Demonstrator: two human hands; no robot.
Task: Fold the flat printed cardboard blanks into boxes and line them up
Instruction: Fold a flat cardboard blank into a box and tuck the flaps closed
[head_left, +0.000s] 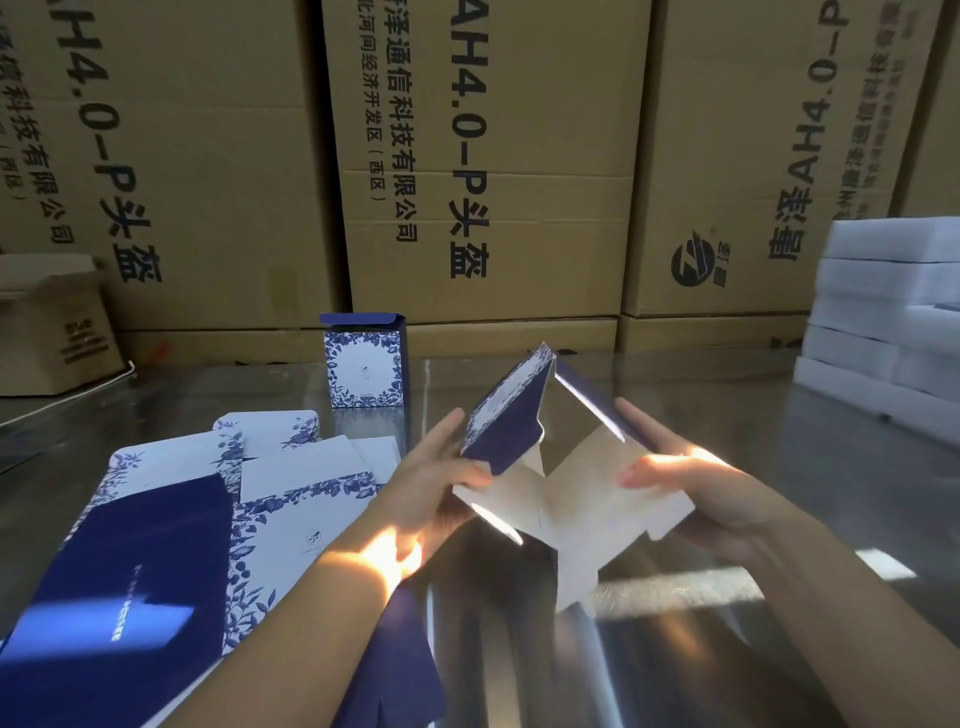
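Note:
A half-opened blue and white floral box blank (558, 470) hangs above the shiny table, its open end and white inner flaps facing me. My left hand (434, 480) grips its left navy wall, thumb on the inside. My right hand (691, 483) holds the right wall, fingers along the outside and thumb on the white flap. One finished box (363, 366) stands upright further back, its lid flap up. A pile of flat printed blanks (208, 525) lies at the left under my left forearm.
Tall brown shipping cartons (483, 156) wall off the back of the reflective metal table (727, 623). A small brown carton (52, 327) sits at the far left. Stacked white foam trays (883, 322) stand at the right edge.

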